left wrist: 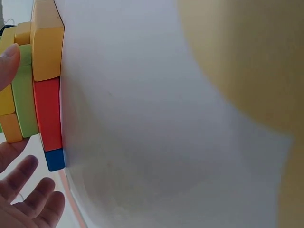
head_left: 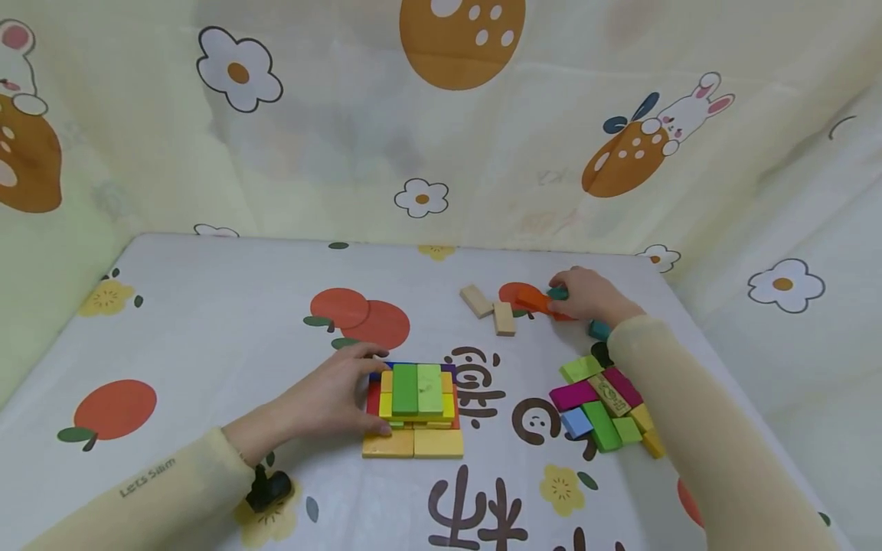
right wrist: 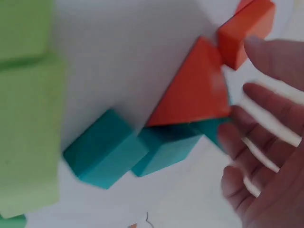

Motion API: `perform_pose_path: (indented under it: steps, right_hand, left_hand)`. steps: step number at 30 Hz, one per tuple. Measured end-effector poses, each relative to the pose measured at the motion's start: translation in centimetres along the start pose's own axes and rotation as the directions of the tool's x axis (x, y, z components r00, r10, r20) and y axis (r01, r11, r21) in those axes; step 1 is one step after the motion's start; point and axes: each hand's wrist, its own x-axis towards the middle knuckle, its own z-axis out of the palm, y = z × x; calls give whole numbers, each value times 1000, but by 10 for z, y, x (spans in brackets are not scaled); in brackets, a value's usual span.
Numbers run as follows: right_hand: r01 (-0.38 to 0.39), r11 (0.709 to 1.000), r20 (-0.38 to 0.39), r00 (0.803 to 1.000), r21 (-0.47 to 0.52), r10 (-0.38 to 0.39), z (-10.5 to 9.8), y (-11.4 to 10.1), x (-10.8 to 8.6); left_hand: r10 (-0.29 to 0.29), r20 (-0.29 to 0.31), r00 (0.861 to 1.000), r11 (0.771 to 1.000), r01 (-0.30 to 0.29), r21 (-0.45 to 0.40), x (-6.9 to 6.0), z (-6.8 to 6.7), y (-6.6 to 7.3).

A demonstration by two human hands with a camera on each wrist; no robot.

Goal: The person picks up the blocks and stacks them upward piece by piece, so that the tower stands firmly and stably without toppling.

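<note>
Toy blocks in yellow, red, blue and green form a low stepped stack (head_left: 416,419), two green ones lying side by side on top. My left hand (head_left: 324,394) holds the stack's left side, thumb at the front and index finger at the back. Its other fingers (left wrist: 40,194) stand apart from the blocks in the left wrist view. Farther right, my right hand (head_left: 589,295) is among orange and teal blocks, fingers loosely bent. In the right wrist view its thumb is at an orange block (right wrist: 244,33); its fingertips are beside an orange triangle (right wrist: 194,90) and teal blocks (right wrist: 107,147).
Two plain wooden blocks (head_left: 475,301) lie left of the orange ones. A cluster of pink, green, blue and yellow blocks (head_left: 602,417) lies near my right forearm. The patterned cloth (head_left: 207,329) covers the table, and printed curtains (head_left: 331,138) hang behind and at the sides.
</note>
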Motion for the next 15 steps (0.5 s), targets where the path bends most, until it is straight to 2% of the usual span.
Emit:
perform_pose_path:
  steps: [3,6,10,15]
  right_hand:
    - [16,1000,12,1000,25,-17,4,2,2]
    - [31,999,-7,999,-24,-31,8,-5,5]
    - [13,996,-25,1000,-91,-15,10,-15,6]
    - [-21,1000,2,1000,-22,21,11,-12,3]
  left_hand:
    - [0,3,1000,1000,0,8,1,-2,0]
    - [-5,3,1000,1000,5,13,1,-3,1]
    - [-12,2,1000,1000,12,7,0,-4,2]
    - [-8,3,1000,1000,8,4,0,-4,3]
